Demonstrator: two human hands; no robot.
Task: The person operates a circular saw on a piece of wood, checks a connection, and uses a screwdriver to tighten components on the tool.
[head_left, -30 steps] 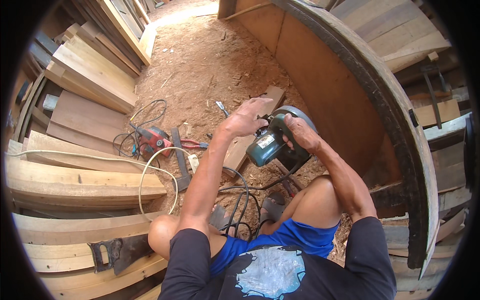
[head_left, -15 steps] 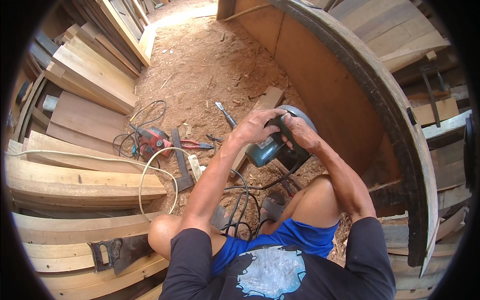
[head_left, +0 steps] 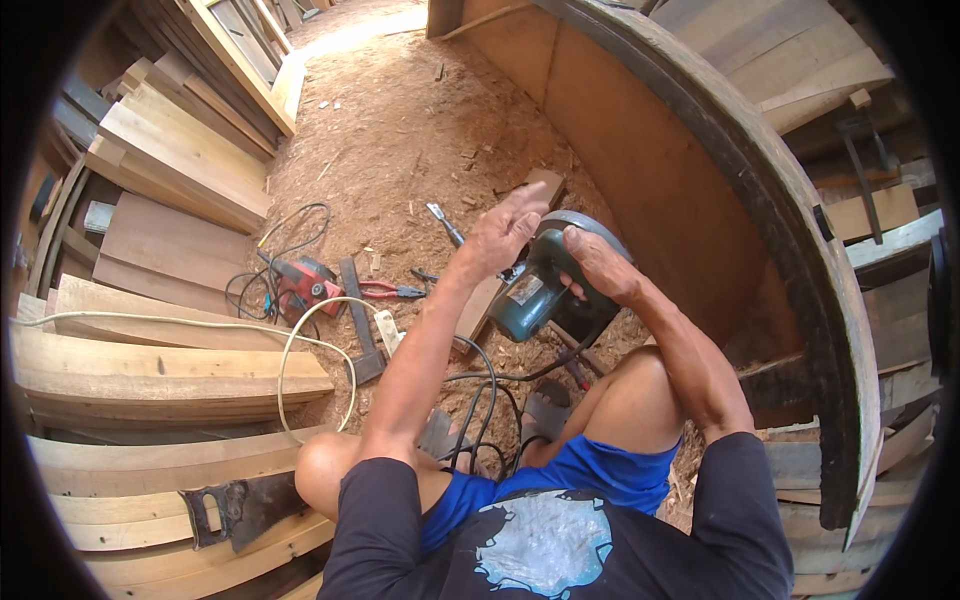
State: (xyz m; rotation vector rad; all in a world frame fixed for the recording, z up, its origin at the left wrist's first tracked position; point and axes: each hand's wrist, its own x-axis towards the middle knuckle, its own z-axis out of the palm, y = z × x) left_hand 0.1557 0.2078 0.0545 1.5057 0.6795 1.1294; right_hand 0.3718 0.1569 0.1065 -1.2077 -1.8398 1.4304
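Note:
My right hand (head_left: 600, 265) is wrapped round the handle of a teal corded circular saw (head_left: 524, 304). The saw is tilted above the floor between my knees and a tall curved panel, its round guard turned away from me. Just left of the saw, my left hand (head_left: 500, 235) hangs in the air with fingers stretched out, slightly blurred, holding nothing. Under the saw a wooden plank (head_left: 482, 308) lies on the floor, partly hidden by the tool and my left hand. A chisel (head_left: 443, 222) rests beside my left wrist.
Left of my arm lie a red power tool (head_left: 310, 284), red-handled pliers (head_left: 392, 290), a hammer (head_left: 362, 325) and looped cords. A handsaw (head_left: 245, 508) sits on stacked boards (head_left: 170, 360). To the right rises the curved wooden panel (head_left: 650, 150) with a dark edge. Sawdust covers the floor.
My left hand has let go of the circular saw's top and moved slightly up and left, its fingers straightening. The saw remains in my right hand, nearly in the same place.

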